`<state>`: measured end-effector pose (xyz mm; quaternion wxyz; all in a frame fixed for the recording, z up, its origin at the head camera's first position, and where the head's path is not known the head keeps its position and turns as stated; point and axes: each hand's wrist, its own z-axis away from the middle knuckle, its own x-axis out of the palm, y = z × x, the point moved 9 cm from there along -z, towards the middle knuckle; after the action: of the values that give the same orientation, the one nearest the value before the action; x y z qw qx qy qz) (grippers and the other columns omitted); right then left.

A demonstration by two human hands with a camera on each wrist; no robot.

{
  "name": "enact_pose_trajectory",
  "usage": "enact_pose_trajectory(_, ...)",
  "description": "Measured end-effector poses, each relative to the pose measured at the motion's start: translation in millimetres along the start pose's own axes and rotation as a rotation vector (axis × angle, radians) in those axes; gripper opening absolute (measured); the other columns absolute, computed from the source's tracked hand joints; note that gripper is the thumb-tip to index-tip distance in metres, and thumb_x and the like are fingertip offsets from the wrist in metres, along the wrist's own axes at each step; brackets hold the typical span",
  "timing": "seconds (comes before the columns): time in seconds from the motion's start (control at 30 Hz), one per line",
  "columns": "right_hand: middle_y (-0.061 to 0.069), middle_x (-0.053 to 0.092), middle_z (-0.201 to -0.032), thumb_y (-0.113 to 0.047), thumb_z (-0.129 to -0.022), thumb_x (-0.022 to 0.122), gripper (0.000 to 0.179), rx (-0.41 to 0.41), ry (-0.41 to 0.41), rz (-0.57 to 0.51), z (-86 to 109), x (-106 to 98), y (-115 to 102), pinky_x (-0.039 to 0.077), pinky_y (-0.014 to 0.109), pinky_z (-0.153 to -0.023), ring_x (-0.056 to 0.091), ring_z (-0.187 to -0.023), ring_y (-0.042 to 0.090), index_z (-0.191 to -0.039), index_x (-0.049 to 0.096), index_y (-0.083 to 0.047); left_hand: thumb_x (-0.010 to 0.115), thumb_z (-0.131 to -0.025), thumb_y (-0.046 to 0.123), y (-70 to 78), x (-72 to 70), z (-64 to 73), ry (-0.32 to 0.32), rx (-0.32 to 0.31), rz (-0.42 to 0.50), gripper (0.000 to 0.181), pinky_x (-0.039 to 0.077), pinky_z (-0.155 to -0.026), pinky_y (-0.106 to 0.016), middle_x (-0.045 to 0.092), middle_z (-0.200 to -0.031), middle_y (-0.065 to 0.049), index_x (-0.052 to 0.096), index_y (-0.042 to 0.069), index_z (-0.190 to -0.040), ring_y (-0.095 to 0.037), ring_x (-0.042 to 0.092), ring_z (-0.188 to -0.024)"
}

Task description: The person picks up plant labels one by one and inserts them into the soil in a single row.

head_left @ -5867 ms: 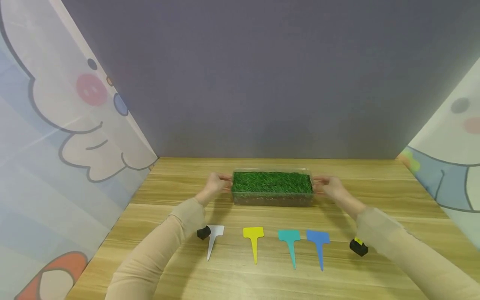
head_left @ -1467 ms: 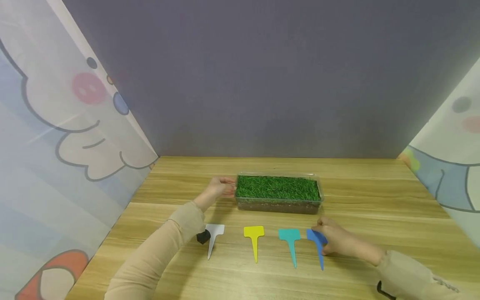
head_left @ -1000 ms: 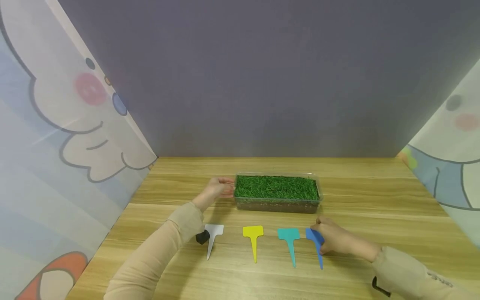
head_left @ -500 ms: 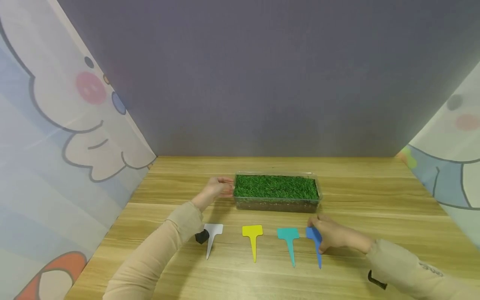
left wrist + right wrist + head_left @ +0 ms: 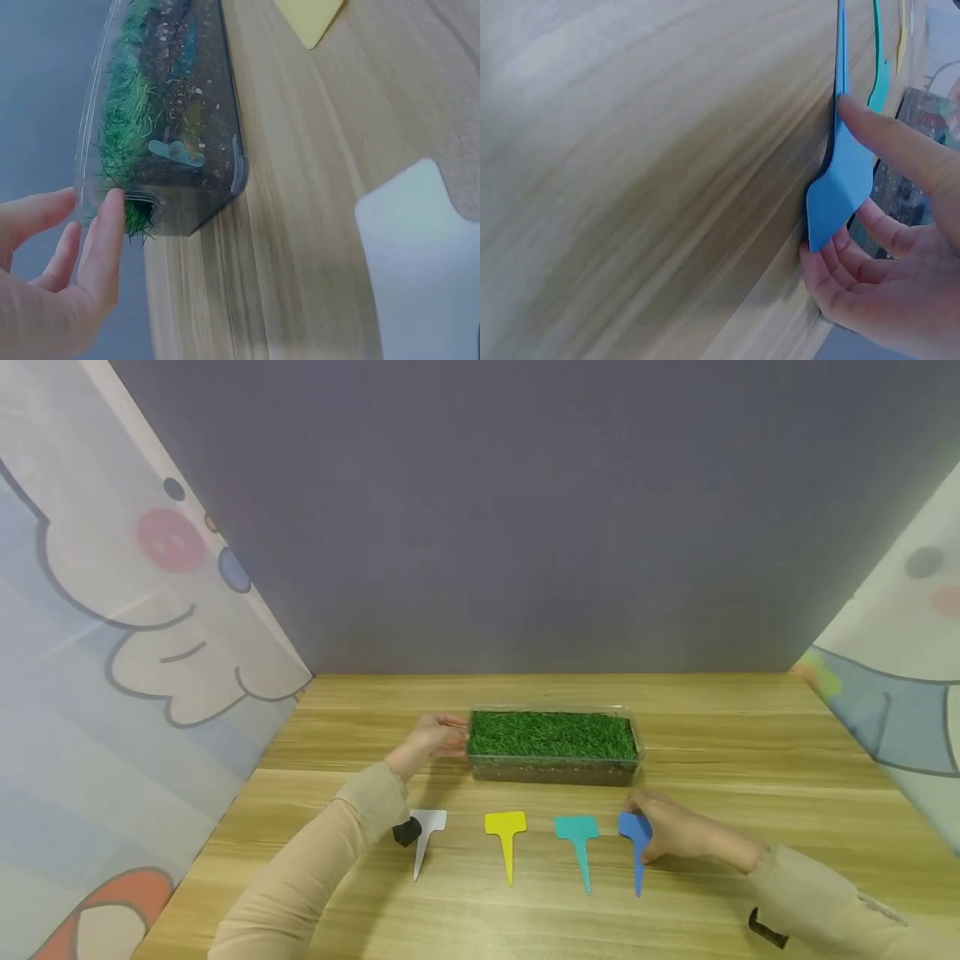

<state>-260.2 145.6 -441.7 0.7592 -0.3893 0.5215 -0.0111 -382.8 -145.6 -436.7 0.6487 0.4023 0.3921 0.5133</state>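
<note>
Your right hand (image 5: 671, 828) pinches the blue T-shaped plant label (image 5: 636, 828), right end of the row on the desk (image 5: 720, 735); teal label (image 5: 577, 828), yellow label (image 5: 506, 823), white label (image 5: 430, 821) lie left of it. Farther: your left hand (image 5: 432, 739), fingers loosely spread, at the left end of the grass planter (image 5: 555, 770), near the desk's back edge.

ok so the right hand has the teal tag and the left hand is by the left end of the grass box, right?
The colour is wrong: the right hand holds the blue tag, as the right wrist view shows. The rest stands: the left hand is by the left end of the grass box.
</note>
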Motion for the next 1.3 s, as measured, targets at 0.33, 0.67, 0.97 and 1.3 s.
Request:
enact_pose_trajectory(0.33, 0.004, 0.049, -0.078, 0.003, -0.076, 0.060, 0.023, -0.066, -0.086, -0.276, 3.2, -8, 8, 0.044, 0.017, -0.053, 0.044, -0.068, 0.006, -0.097, 0.050, 0.006, 0.053, -0.082, -0.007, -4.2, 2.9, -3.6, -0.022, -0.019, 0.028, 0.038, 0.053, -0.081, -0.039, 0.055, -0.104, -0.023, 0.048, -0.005, -0.119, -0.018, 0.059, -0.071)
enact_pose_trajectory(0.67, 0.009, 0.052, -0.082, 0.002, -0.086, 0.047, 0.015, -0.183, -0.180, -0.438, 14.1, -25, -3, 0.048, 0.020, -0.055, 0.047, -0.070, 0.005, -0.099, 0.050, 0.009, 0.051, -0.082, -0.008, -2.8, 3.2, -1.9, -0.067, 0.062, 0.052, 0.038, 0.052, -0.083, -0.040, 0.055, -0.101, -0.019, 0.046, -0.008, -0.119, -0.021, 0.057, -0.080)
enact_pose_trajectory(0.97, 0.007, 0.053, -0.088, 0.007, -0.088, 0.039, 0.018, -0.215, -0.136, -0.451, 17.9, -54, -9, 0.049, 0.022, -0.059, 0.049, -0.076, 0.004, -0.103, 0.046, 0.014, 0.052, -0.081, -0.007, -4.3, 0.9, -0.1, -0.038, 0.075, 0.050, 0.039, 0.051, -0.084, -0.040, 0.054, -0.107, -0.022, 0.048, -0.004, -0.119, -0.026, 0.057, -0.087)
enact_pose_trajectory(1.3, 0.008, 0.057, -0.092, -0.003, -0.089, 0.049, 0.022, -0.106, 0.108, -0.188, 14.6, -110, -25, 0.052, 0.022, -0.063, 0.051, -0.080, 0.001, -0.107, 0.051, 0.010, 0.054, -0.082, -0.004, -7.2, -1.0, 0.9, -0.034, 0.088, 0.038, 0.039, 0.051, -0.084, -0.038, 0.053, -0.112, -0.021, 0.049, -0.002, -0.120, -0.029, 0.057, -0.093)
